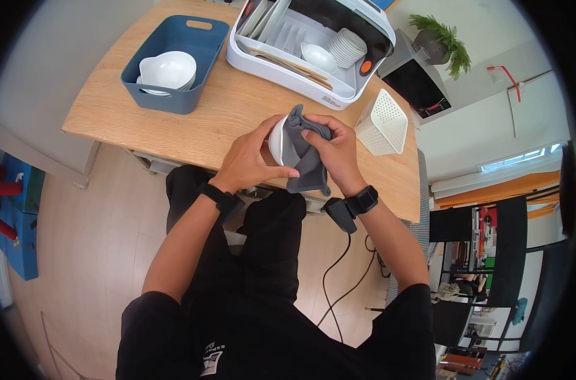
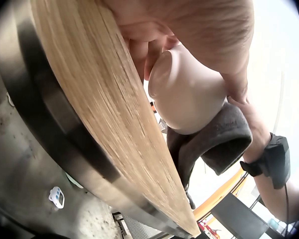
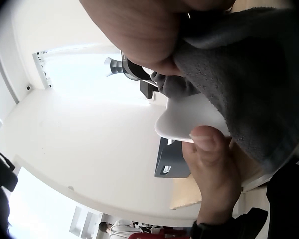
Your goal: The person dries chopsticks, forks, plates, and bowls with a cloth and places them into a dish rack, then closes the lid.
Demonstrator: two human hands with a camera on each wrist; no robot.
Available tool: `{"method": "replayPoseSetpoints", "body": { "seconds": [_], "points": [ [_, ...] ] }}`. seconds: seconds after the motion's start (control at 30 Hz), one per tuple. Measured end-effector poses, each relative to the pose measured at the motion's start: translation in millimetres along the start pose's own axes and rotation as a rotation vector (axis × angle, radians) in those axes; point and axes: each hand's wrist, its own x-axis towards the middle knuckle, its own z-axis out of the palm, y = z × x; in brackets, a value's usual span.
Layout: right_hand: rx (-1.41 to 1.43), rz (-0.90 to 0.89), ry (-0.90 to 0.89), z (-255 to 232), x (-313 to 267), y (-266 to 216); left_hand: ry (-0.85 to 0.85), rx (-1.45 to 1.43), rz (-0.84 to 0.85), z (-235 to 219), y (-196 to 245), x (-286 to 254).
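Note:
Near the table's front edge, my left hand [image 1: 245, 159] grips a white bowl [image 1: 276, 142], thumb at the rim and fingers around its outer side. The bowl is tilted on its side, its opening turned toward my right hand [image 1: 340, 152]. A grey cloth [image 1: 308, 166] is bunched in that right hand, which pinches it and presses it into the bowl's mouth. In the left wrist view the bowl's smooth underside [image 2: 184, 92] shows, with the cloth hanging beyond it. The right wrist view shows the cloth [image 3: 239, 84] covering much of the bowl's inside [image 3: 197, 117].
A blue bin [image 1: 167, 104] with stacked white bowls [image 1: 169, 69] stands at the left of the wooden table [image 1: 110, 120]. Behind my hands is a white dish box [image 1: 288, 79] with plates, bowls and chopsticks. A white perforated basket [image 1: 382, 126] stands at the right.

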Motion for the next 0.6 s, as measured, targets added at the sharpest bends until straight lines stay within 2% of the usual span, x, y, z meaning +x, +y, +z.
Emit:
{"method": "replayPoseSetpoints", "body": {
  "seconds": [0.07,0.1,0.17,0.2,0.27,0.4,0.5,0.57,0.6],
  "points": [
    [-0.344,-0.228,0.032,-2.1,2.5,2.9,0.006,-0.082,0.059,0.2,-3.7,0.6],
    [-0.343,-0.225,0.032,-3.2,2.2,1.7,0.004,-0.083,0.056,0.3,-4.3,0.4],
    [-0.636,-0.497,0.016,-5.1,1.0,-3.1,0.003,-0.183,0.034,0.1,-5.0,-0.6],
    [-0.636,-0.492,0.014,-6.8,1.3,-3.2,0.004,-0.185,0.029,-0.2,-5.0,-1.1],
    [-0.914,-0.746,-0.074,-10.1,2.3,-3.4,0.009,-0.254,0.005,-1.4,-5.1,-0.4],
    [-1.021,-0.770,-0.164,-5.3,-4.3,2.6,0.034,-0.270,0.006,-1.4,-9.4,0.1],
    [-1.018,-0.704,-0.236,-0.1,-10.7,1.0,0.061,-0.264,0.031,-2.8,-10.2,0.9],
    [-0.858,-0.500,-0.296,-0.8,-11.8,1.3,0.055,-0.153,0.035,-3.5,-10.1,-0.3],
    [-0.859,-0.501,-0.295,-2.3,-10.8,3.1,0.055,-0.153,0.037,-3.6,-11.0,0.0]
  ]
}}
